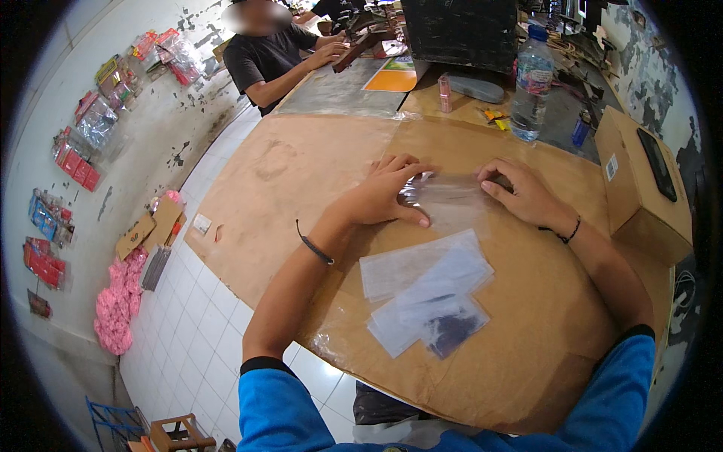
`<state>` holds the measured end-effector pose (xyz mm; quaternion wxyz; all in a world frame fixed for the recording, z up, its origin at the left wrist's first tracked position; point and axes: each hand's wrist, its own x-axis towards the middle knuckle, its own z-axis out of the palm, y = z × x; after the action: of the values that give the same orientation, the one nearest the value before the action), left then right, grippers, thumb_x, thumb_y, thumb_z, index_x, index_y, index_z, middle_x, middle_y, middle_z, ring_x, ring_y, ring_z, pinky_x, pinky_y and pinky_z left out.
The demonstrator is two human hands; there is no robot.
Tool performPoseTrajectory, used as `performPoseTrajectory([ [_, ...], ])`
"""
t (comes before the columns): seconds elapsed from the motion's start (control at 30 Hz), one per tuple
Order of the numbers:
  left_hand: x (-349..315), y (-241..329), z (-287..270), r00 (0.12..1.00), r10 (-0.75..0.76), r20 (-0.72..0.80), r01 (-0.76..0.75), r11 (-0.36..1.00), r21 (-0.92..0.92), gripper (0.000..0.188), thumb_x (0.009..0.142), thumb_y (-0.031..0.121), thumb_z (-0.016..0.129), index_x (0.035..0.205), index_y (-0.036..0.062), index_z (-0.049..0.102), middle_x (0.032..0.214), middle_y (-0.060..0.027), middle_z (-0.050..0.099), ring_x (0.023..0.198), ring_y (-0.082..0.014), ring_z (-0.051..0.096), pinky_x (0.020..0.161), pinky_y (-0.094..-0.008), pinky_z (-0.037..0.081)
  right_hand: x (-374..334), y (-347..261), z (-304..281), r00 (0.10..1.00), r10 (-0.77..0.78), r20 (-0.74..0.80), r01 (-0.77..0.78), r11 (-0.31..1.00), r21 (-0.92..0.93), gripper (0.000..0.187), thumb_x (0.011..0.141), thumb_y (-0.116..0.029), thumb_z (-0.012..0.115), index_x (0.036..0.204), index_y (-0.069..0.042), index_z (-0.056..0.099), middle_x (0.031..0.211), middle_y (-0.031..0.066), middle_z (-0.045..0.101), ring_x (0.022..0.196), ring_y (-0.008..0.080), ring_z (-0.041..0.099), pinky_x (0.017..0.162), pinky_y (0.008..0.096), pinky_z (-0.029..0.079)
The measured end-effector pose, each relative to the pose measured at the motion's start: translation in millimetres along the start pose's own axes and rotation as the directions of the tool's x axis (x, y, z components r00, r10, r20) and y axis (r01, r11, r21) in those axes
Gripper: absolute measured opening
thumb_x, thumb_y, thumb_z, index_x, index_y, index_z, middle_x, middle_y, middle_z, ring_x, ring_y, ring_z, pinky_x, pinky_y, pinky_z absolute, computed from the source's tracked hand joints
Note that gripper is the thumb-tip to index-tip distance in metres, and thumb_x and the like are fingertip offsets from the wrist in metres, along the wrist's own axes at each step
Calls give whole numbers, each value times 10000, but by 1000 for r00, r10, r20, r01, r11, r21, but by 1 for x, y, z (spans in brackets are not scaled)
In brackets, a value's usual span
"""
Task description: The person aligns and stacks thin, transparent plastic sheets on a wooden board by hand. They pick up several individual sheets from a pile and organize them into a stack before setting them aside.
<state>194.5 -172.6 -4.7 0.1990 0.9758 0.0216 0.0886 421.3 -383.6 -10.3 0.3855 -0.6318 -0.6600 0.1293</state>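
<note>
A clear plastic bag (pixel 450 202) is stretched between my two hands over the brown-covered table (pixel 286 173). My left hand (pixel 388 192) curves around its left end, thumb and fingers apart with shiny film between them. At the right end, my right hand (pixel 514 192) pinches the film between thumb and curled fingers. Nearer to me lie several flat, translucent plastic bags (pixel 407 270), overlapping at different angles. The nearest one (pixel 456 328) has a dark patch. Clear film is hard to see against the brown surface, so the held bag's exact edges are uncertain.
Beyond my right hand stand a water bottle (pixel 532 87), a blue lighter (pixel 581 128) and a small pink-capped tube (pixel 445 94). A cardboard box (pixel 640 181) with a black phone (pixel 657 162) on it sits at right. Across the table, a person (pixel 263 64) works.
</note>
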Motion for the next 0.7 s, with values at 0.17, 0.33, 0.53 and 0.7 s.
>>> performPoseTrajectory([
  [0.17,-1,2,-4,999,-7,45,9,998,-55,1024,642,546,870,1464,82,472,1457,-190,437,1392,-383,349,1160,-493,238,3,6,-1,984,-177,3,172,951,-255,162,946,-159,614,1042,-29,604,1107,112,634,1040,285,594,922,386,478],
  [0.33,-18,-28,-7,999,-13,31,12,999,52,1038,680,520,859,1498,57,417,1563,-223,314,1476,-384,250,1201,-496,175,3,2,1,994,-104,25,107,975,-192,163,934,-162,619,1041,-40,609,1096,112,641,1037,302,582,929,399,462],
  [0.53,-8,-28,-5,997,27,67,-24,999,-35,899,745,495,828,1454,63,482,1564,-243,320,1472,-389,266,1197,-483,219,2,6,-1,991,-130,13,130,967,-217,172,946,-166,618,1054,-33,616,1075,120,642,1008,294,593,903,395,474],
  [0.7,-7,-24,1,995,99,4,-97,988,-121,744,814,491,781,1354,36,547,1511,-237,397,1398,-389,388,1143,-431,341,3,1,5,999,-47,-26,44,992,-119,153,965,-149,610,1037,-15,624,1050,107,640,968,240,604,825,355,490],
])
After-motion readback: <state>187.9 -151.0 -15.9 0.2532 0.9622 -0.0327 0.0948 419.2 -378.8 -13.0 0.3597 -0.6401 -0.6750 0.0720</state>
